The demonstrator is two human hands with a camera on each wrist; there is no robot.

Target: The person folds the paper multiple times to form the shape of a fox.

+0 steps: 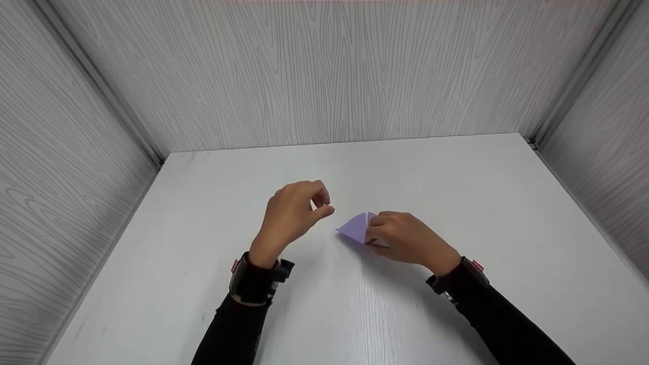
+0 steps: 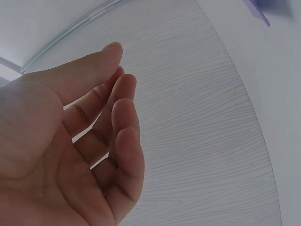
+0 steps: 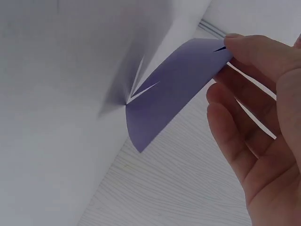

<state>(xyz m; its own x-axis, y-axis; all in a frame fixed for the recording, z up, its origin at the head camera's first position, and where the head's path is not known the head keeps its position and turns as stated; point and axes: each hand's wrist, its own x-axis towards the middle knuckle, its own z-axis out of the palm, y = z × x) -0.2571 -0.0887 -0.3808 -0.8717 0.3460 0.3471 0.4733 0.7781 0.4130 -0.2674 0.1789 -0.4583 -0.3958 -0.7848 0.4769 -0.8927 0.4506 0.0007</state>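
A piece of purple paper (image 1: 354, 228) with a curved edge and narrow slits is held at one end by my right hand (image 1: 405, 239). Thumb and index finger pinch its corner in the right wrist view, where the paper (image 3: 171, 87) slants down toward the white table. The other fingers of that hand curve loosely without touching it. To the left of the paper, my left hand (image 1: 296, 210) hovers above the table with its fingers loosely curved. Its palm (image 2: 51, 169) holds nothing in the left wrist view, and a paper tip shows at that view's top right.
The white table (image 1: 213, 203) reaches back to a grey wood-grain panel (image 1: 324, 71). Similar panels stand at the left (image 1: 61, 152) and right (image 1: 608, 142). Black bands with small devices sit on both wrists.
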